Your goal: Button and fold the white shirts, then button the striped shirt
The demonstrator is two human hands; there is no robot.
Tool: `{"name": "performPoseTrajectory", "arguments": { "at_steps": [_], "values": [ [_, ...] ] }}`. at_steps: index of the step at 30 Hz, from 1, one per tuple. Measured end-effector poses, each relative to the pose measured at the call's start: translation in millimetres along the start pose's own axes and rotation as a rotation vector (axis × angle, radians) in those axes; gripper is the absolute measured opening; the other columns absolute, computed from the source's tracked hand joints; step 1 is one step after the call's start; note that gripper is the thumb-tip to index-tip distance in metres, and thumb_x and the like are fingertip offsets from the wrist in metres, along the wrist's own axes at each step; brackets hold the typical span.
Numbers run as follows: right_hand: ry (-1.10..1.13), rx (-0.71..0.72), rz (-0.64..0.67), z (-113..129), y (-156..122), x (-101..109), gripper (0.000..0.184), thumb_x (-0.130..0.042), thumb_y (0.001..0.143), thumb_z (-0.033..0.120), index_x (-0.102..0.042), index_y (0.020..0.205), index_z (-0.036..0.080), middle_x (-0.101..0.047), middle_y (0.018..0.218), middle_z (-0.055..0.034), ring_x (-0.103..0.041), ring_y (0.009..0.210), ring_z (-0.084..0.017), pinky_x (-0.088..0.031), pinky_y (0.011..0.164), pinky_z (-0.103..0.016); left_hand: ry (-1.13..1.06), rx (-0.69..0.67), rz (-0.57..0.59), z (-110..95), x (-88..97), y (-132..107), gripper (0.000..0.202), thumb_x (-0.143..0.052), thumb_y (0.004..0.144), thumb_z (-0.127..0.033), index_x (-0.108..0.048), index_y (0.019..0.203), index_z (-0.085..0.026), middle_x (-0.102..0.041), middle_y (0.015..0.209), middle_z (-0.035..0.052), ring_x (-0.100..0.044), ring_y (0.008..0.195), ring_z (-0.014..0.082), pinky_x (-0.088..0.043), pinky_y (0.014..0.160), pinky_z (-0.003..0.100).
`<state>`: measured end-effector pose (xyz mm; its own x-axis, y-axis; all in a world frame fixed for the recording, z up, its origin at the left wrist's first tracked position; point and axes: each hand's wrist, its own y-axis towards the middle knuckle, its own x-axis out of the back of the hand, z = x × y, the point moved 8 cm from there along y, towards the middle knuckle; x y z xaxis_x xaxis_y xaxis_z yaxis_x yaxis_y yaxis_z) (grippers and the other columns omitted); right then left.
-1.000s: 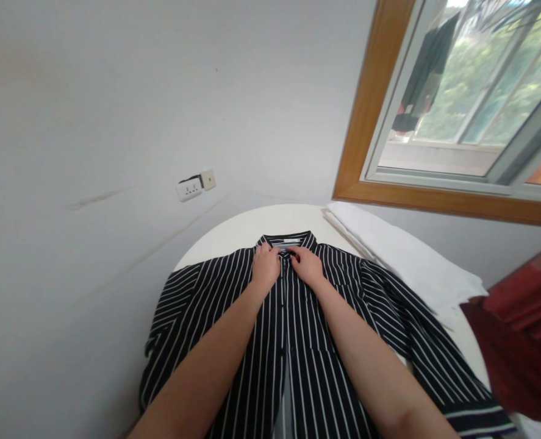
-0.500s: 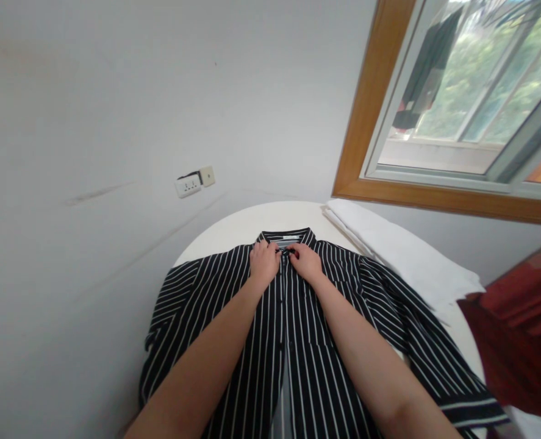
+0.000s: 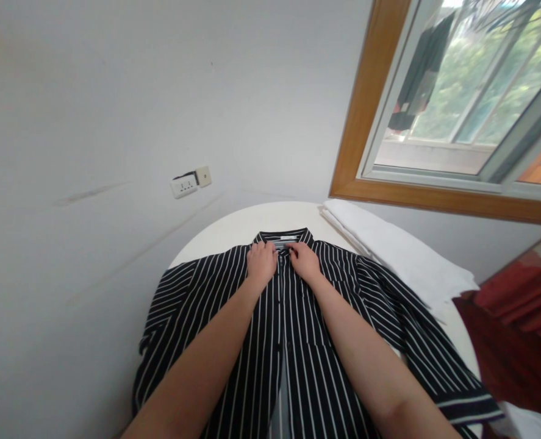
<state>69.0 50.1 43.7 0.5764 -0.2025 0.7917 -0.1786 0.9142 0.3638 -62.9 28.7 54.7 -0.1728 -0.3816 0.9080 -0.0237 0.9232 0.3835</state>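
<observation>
A black shirt with white stripes (image 3: 224,305) lies front up, its collar toward the wall and its sleeves out to both sides. My left hand (image 3: 261,262) is closed on the left edge of the front opening, just under the collar. Across the opening, my right hand (image 3: 304,261) pinches the other edge at the same height. A small gap parts the two hands, and the pale inside of the collar shows between them. Lower down, the front edges spread apart and a grey strip of the inside shows. The fingertips are partly hidden.
The shirt rests on a round white table (image 3: 270,214) against the wall. Folded white cloth (image 3: 393,250) lies at the back right. A wall socket (image 3: 184,185) is at the left, a wood-framed window (image 3: 352,122) at the right. Red fabric (image 3: 521,299) is beyond the table's right edge.
The fabric between my hands at the collar now lies lower and flatter, with the hands slightly farther apart. The whole view has shifted a little.
</observation>
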Motion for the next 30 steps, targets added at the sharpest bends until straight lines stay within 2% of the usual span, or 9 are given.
{"name": "performPoseTrajectory", "arguments": {
  "at_steps": [3, 8, 13, 18, 23, 26, 30],
  "values": [
    [0.05, 0.0, -0.034, 1, -1, 5, 0.032, -0.045, 0.088, 0.017, -0.057, 0.117, 0.024, -0.062, 0.1, -0.0014, -0.057, 0.093, -0.014, -0.042, 0.081, -0.025, 0.005, -0.009, -0.017, -1, 0.6, -1, 0.022, -0.044, 0.091, -0.033, -0.058, 0.101, -0.019, -0.058, 0.103, 0.0116, -0.05, 0.102, 0.0266, -0.039, 0.086, 0.038],
    [-0.022, -0.01, 0.008, 7, -4, 4, 0.016, -0.054, 0.086, 0.029, -0.059, 0.1, 0.023, -0.059, 0.093, -0.0006, -0.056, 0.084, -0.015, -0.041, 0.07, -0.024, 0.022, -0.008, -0.006, 0, -0.8, -1, 0.028, -0.038, 0.093, -0.034, -0.061, 0.101, -0.02, -0.061, 0.102, 0.012, -0.052, 0.101, 0.0263, -0.041, 0.085, 0.037],
    [-0.179, -0.019, 0.001, 18, -7, 2, 0.026, -0.059, 0.084, 0.039, -0.063, 0.1, 0.019, -0.057, 0.101, -0.0068, -0.057, 0.087, -0.018, -0.043, 0.075, -0.027, -0.015, -0.003, 0.008, 2, -3.6, 3, 0.029, -0.038, 0.094, -0.033, -0.063, 0.096, -0.019, -0.065, 0.096, 0.01, -0.057, 0.095, 0.0231, -0.043, 0.082, 0.034],
    [-0.278, -0.04, 0.019, 22, -6, -3, 0.024, -0.054, 0.088, 0.034, -0.067, 0.095, 0.015, -0.057, 0.102, -0.0111, -0.058, 0.089, -0.021, -0.045, 0.076, -0.03, -0.113, -0.005, 0.004, 4, -4.4, 7, 0.027, -0.043, 0.092, -0.034, -0.066, 0.085, -0.02, -0.069, 0.092, 0.007, -0.06, 0.09, 0.0219, -0.044, 0.079, 0.032],
    [-0.325, 0.004, 0.024, 29, -6, -4, 0.023, -0.049, 0.091, 0.027, -0.068, 0.092, 0.015, -0.058, 0.102, -0.0131, -0.057, 0.09, -0.022, -0.046, 0.074, -0.03, -0.197, 0.032, -0.015, 8, -2.1, 11, 0.025, -0.048, 0.089, -0.035, -0.068, 0.081, -0.021, -0.069, 0.087, 0.0048, -0.061, 0.084, 0.0201, -0.044, 0.073, 0.029],
    [-0.294, 0.029, 0.006, 31, -6, -3, 0.024, -0.046, 0.091, 0.022, -0.069, 0.089, 0.014, -0.06, 0.099, -0.0135, -0.058, 0.088, -0.021, -0.046, 0.076, -0.03, -0.232, 0.028, -0.014, 8, -2.2, 14, 0.023, -0.051, 0.087, -0.034, -0.069, 0.078, -0.021, -0.068, 0.085, 0.0046, -0.061, 0.081, 0.0188, -0.044, 0.071, 0.028],
    [-0.118, -0.032, -0.058, 19, -1, 3, 0.021, -0.05, 0.085, 0.02, -0.07, 0.081, 0.013, -0.063, 0.091, -0.0117, -0.059, 0.081, -0.019, -0.045, 0.076, -0.028, -0.267, 0.028, -0.027, 10, -5.4, 15, 0.024, -0.053, 0.086, -0.034, -0.069, 0.076, -0.02, -0.068, 0.083, 0.0053, -0.061, 0.08, 0.019, -0.043, 0.072, 0.028]
  ]
}}
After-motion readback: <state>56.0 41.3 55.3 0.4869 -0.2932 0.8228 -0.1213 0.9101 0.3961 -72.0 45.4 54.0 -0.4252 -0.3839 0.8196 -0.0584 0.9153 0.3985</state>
